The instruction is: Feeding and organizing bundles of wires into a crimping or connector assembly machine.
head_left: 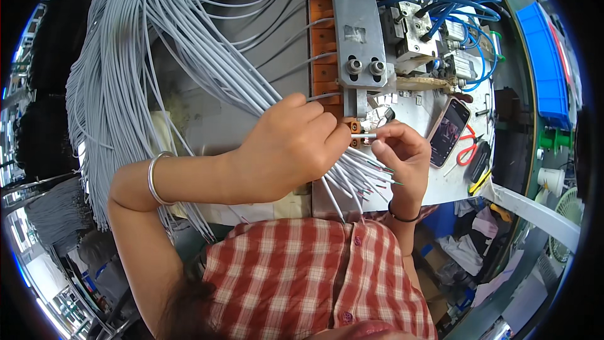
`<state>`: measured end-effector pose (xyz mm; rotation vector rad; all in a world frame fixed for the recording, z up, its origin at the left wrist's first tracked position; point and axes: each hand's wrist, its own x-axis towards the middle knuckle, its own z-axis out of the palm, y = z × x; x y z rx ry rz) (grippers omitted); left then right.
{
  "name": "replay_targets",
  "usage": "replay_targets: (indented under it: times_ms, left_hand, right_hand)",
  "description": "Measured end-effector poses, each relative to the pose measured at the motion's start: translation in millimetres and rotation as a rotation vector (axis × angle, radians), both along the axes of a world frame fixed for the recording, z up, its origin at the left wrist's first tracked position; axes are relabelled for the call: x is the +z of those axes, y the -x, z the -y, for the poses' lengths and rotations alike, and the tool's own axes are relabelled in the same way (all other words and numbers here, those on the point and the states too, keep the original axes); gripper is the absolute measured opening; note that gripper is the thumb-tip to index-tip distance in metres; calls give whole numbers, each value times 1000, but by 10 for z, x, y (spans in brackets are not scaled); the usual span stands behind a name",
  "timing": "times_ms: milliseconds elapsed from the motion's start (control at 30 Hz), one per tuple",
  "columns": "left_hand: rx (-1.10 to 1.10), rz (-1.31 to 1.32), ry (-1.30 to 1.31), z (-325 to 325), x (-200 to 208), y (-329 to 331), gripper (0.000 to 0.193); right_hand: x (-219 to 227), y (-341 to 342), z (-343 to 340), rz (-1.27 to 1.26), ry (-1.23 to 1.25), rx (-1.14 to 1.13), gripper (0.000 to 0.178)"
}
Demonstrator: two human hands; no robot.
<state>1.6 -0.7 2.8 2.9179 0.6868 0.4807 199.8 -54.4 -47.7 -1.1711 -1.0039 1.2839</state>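
A bundle of grey cables (233, 75) runs down from the far left and passes beneath my left hand (299, 141). That hand is closed, its fingers curled beside a small orange connector block (356, 128). Between it and my right hand (404, 154) spans a short grey cable end (365, 135). The thumb and forefinger of my right hand pinch its tip, while my left fingertips close around its other side, partly hidden. Below both hands, stripped cable ends with thin coloured wires (371, 173) fan out.
A metal clamp bar (355, 25) stands over a row of orange blocks (321, 12) with cables leading in. To its right are pneumatic parts with blue hoses (440, 3). A phone (449, 131), red-handled scissors (466, 151) and a blue bin (542, 60) lie further right.
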Motion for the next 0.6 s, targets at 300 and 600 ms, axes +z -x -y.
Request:
replay_targets:
  times_ms: [300, 600]
  left_hand:
    - [27, 57, 93, 8, 31, -11, 22]
    - [9, 108, 116, -8, -20, -1, 23]
  right_hand:
    - [12, 49, 45, -82, 133, -82, 4]
    - [63, -52, 19, -173, 109, 190, 4]
